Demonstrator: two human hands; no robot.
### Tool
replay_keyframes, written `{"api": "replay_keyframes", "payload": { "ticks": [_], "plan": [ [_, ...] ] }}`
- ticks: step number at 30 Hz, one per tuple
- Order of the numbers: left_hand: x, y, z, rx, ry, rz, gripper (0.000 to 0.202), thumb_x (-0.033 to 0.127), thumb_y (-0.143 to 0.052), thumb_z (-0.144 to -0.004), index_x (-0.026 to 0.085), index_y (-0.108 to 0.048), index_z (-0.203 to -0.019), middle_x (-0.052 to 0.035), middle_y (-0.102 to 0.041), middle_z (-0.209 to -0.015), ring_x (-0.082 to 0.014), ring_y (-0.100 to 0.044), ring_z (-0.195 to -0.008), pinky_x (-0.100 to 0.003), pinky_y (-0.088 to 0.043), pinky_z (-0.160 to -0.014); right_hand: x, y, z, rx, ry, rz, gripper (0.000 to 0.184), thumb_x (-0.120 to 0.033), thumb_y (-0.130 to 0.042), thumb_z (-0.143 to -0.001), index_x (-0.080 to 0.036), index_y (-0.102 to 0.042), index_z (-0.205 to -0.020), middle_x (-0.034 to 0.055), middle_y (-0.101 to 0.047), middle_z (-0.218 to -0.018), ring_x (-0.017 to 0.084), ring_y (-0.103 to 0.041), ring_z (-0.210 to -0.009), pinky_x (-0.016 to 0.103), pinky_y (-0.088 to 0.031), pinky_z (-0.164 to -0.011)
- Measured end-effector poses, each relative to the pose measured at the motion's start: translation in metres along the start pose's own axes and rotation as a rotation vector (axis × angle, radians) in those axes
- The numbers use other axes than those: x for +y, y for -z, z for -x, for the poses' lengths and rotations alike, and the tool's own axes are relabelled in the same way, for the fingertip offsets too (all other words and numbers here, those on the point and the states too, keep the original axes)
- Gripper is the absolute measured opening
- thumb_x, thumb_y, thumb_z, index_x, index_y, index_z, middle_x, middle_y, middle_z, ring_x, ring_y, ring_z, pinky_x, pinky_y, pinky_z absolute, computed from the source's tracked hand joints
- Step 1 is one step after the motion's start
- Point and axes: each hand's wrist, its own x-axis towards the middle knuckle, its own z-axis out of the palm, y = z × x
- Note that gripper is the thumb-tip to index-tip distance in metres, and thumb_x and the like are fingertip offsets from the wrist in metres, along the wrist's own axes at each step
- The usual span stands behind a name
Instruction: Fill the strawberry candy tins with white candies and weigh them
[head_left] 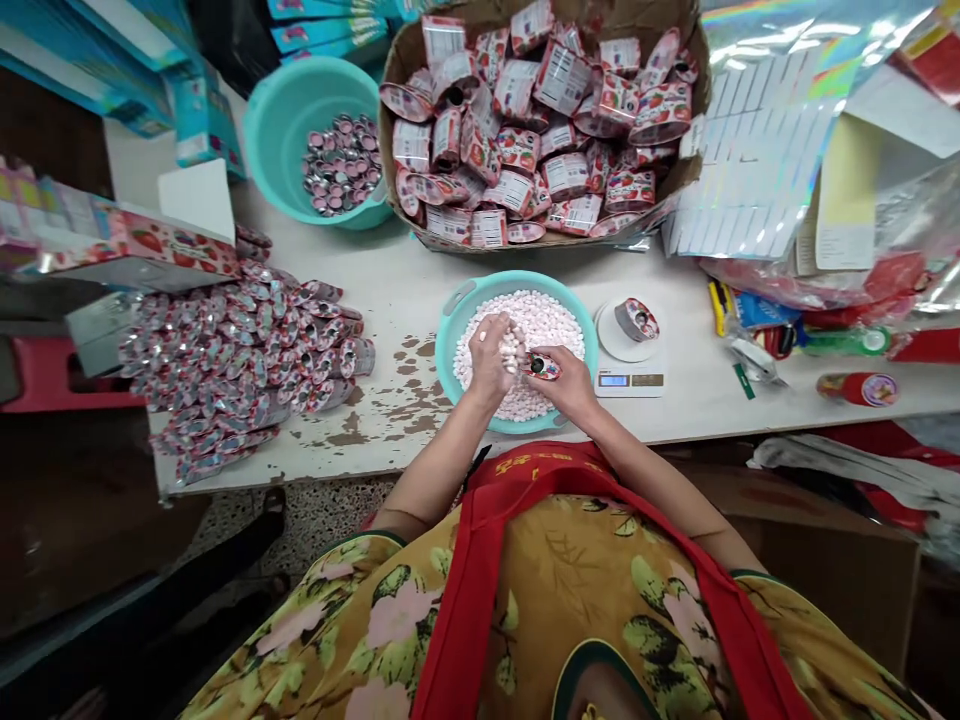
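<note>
A turquoise basin (pixel 591 340) full of small white candies (pixel 544 305) stands in front of me. Above it my left hand (pixel 491 360) is cupped round a handful of the white candies. My right hand (pixel 566 378) grips a small strawberry-printed candy container (pixel 543 367), its dark round opening turned toward the left hand. The two hands are close together over the basin. Right of the basin, a similar container (pixel 637 319) rests on the white round plate of a small digital scale (pixel 630 384).
Behind the basin is a cardboard box (pixel 694 150) heaped with printed containers. Another turquoise basin (pixel 274 130) at the back left holds small metallic caps (pixel 341 165). Many containers (pixel 247 340) lie in rows at left. Scissors, tape and a red jar (pixel 857 388) are at right.
</note>
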Motion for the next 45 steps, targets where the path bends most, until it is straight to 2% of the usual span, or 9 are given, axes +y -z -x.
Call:
{"api": "replay_keyframes", "payload": {
  "ticks": [5,9,16,24,29,35,37,41,45],
  "plan": [
    [0.005,-0.01,0.009,0.008,-0.06,0.054,0.042,0.051,-0.078,-0.073,0.022,-0.051,-0.087,-0.0002,-0.069,-0.081,-0.0124,-0.066,-0.063,-0.022,-0.049,-0.058,-0.006,-0.014,-0.007,-0.013,0.006,0.053,0.037,-0.027,-0.075,-0.07,-0.025,-0.072,-0.107,0.0053,-0.072,-0.108,0.027,-0.068,-0.104,0.041,-0.053,-0.094],
    [-0.001,-0.012,0.002,0.017,-0.098,0.081,0.038,0.049,-0.076,-0.076,0.02,-0.052,-0.077,0.0021,-0.06,-0.071,-0.0105,-0.062,-0.06,-0.023,-0.05,-0.058,-0.004,-0.012,-0.009,0.019,0.021,0.035,0.039,-0.024,-0.074,-0.07,-0.025,-0.072,-0.109,0.0054,-0.072,-0.112,0.027,-0.068,-0.107,0.042,-0.052,-0.098],
    [-0.002,-0.026,-0.006,0.05,-0.097,0.003,0.048,0.056,-0.077,-0.075,0.019,-0.049,-0.064,0.0048,-0.051,-0.058,-0.0081,-0.054,-0.052,-0.023,-0.046,-0.055,-0.007,-0.01,-0.013,0.05,-0.002,0.072,0.033,-0.026,-0.074,-0.071,-0.025,-0.072,-0.103,0.005,-0.073,-0.109,0.027,-0.068,-0.103,0.041,-0.054,-0.094],
    [-0.004,-0.032,-0.015,0.025,-0.095,-0.041,0.048,0.058,-0.076,-0.078,0.019,-0.051,-0.066,0.0058,-0.049,-0.054,-0.0081,-0.053,-0.048,-0.022,-0.045,-0.054,-0.009,-0.006,-0.02,0.064,-0.063,0.12,0.032,-0.028,-0.075,-0.07,-0.021,-0.072,-0.101,0.0065,-0.072,-0.103,0.027,-0.068,-0.098,0.039,-0.054,-0.088],
    [-0.006,-0.034,-0.023,0.031,-0.113,-0.071,0.051,0.059,-0.077,-0.076,0.017,-0.051,-0.066,0.0061,-0.048,-0.056,-0.0059,-0.051,-0.048,-0.02,-0.043,-0.052,-0.011,-0.002,-0.021,0.046,-0.056,0.127,0.034,-0.025,-0.072,-0.072,-0.022,-0.071,-0.106,0.0052,-0.072,-0.107,0.026,-0.068,-0.103,0.039,-0.054,-0.092],
    [-0.005,-0.041,-0.02,-0.005,-0.089,-0.072,0.051,0.059,-0.078,-0.076,0.018,-0.049,-0.068,0.0068,-0.048,-0.058,-0.0053,-0.049,-0.047,-0.02,-0.041,-0.049,-0.014,0.004,-0.02,0.061,-0.08,0.167,0.035,-0.025,-0.073,-0.072,-0.022,-0.071,-0.107,0.0055,-0.073,-0.108,0.027,-0.069,-0.102,0.039,-0.055,-0.09],
    [-0.005,-0.042,-0.02,0.007,-0.112,-0.058,0.05,0.058,-0.077,-0.077,0.018,-0.05,-0.068,0.0065,-0.048,-0.058,-0.0055,-0.05,-0.047,-0.02,-0.04,-0.048,-0.015,0.006,-0.02,0.042,-0.067,0.173,0.035,-0.026,-0.073,-0.072,-0.022,-0.071,-0.107,0.006,-0.072,-0.108,0.027,-0.069,-0.102,0.039,-0.055,-0.089],
    [-0.004,-0.042,-0.02,-0.052,-0.089,-0.069,0.051,0.06,-0.076,-0.078,0.017,-0.051,-0.066,0.0058,-0.049,-0.055,-0.006,-0.051,-0.046,-0.019,-0.039,-0.047,-0.017,0.009,-0.022,0.004,-0.101,0.168,0.032,-0.03,-0.074,-0.072,-0.019,-0.072,-0.102,0.0075,-0.073,-0.102,0.028,-0.069,-0.096,0.04,-0.054,-0.086],
    [-0.003,-0.043,-0.017,-0.063,-0.098,-0.073,0.053,0.062,-0.074,-0.078,0.017,-0.05,-0.064,0.006,-0.047,-0.052,-0.0054,-0.048,-0.044,-0.019,-0.038,-0.046,-0.015,0.009,-0.022,0.045,-0.081,0.099,0.031,-0.028,-0.075,-0.07,-0.02,-0.072,-0.099,0.0054,-0.072,-0.1,0.026,-0.069,-0.096,0.038,-0.053,-0.087]
  ]
}}
